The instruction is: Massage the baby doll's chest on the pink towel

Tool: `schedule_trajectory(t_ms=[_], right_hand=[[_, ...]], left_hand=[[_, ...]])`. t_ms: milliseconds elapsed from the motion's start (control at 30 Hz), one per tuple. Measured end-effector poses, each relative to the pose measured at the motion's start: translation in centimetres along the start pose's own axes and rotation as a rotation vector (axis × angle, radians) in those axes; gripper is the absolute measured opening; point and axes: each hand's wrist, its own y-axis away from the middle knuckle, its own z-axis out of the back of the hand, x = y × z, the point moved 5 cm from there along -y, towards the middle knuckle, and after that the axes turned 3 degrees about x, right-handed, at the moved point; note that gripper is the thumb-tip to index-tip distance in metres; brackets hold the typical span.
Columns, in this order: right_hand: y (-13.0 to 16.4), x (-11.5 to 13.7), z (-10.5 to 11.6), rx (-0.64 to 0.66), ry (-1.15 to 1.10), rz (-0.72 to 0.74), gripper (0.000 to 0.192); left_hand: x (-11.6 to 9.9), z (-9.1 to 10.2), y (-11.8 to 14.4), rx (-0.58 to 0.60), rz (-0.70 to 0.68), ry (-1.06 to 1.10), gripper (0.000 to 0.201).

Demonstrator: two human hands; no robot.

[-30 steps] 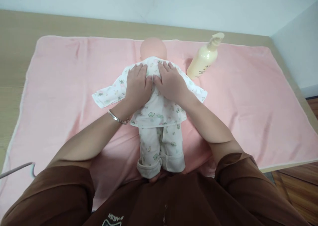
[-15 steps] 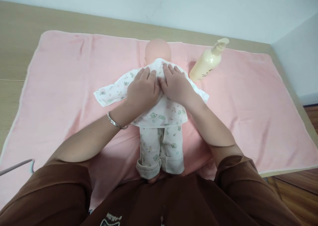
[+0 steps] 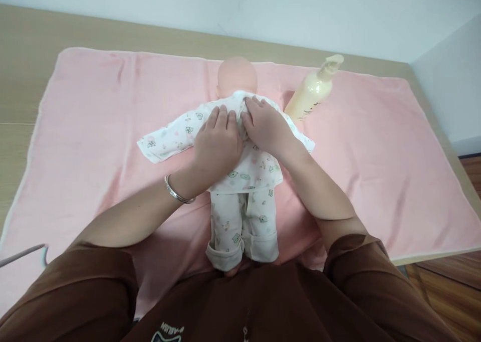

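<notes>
A baby doll [image 3: 237, 76] lies face down in the middle, its head away from me and its feet against my body. It wears a white printed top [image 3: 259, 174] and matching trousers [image 3: 227, 221] with turned-up cuffs. My left hand [image 3: 218, 144] rests flat on the left side of the doll's back, fingers stretched toward the head. Beside it, my right hand [image 3: 267, 129] lies flat on the upper back, fingers extended. The top is creased between the two hands. A silver bangle [image 3: 176, 191] circles my left wrist.
Under the doll a pink blanket [image 3: 86, 121] covers most of the wooden table [image 3: 22, 46]. Right of the doll's head stands a cream pump bottle [image 3: 310, 94]. A white wall [image 3: 150, 3] runs behind the table. A thin dark cable [image 3: 22, 255] enters at lower left.
My left hand has slid slightly down the doll's back, toward me. The right hand stays near the shoulder, its fingers a little more turned inward. Cloth between them looks more bunched.
</notes>
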Motion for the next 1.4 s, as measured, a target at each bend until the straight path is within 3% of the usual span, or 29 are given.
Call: schedule_trajectory(t_ms=[267,533,700,833,1133,1400], right_hand=[[2.1,2.9,-0.7,0.084,0.089,0.113,0.06],[-0.9,-0.4,-0.6,0.111,-0.049,0.043,0.064],[0.3,0.8,-0.4,0.095,-0.009,-0.012,0.062],[1.8,2.6,-0.5,0.154,0.064,0.064,0.06],[-0.6,-0.1,-0.1,0.004,-0.077,0.019,0.055],[0.8,1.6,-0.8,0.041,0.015,-0.019,0.056]], left_hand=[[3.1,-0.1,-3.0,0.052,0.022,0.065,0.057],[0.7,-0.4,-0.6,0.062,0.03,-0.005,0.063],[2.6,-0.5,-2.3,0.047,0.023,0.075,0.057],[4.5,-0.8,-3.9,0.072,0.074,0.09,0.051],[1.6,-0.5,-1.2,0.031,0.063,-0.012,0.065],[4.5,-1.4,-3.3,-0.006,0.13,0.143,0.068]])
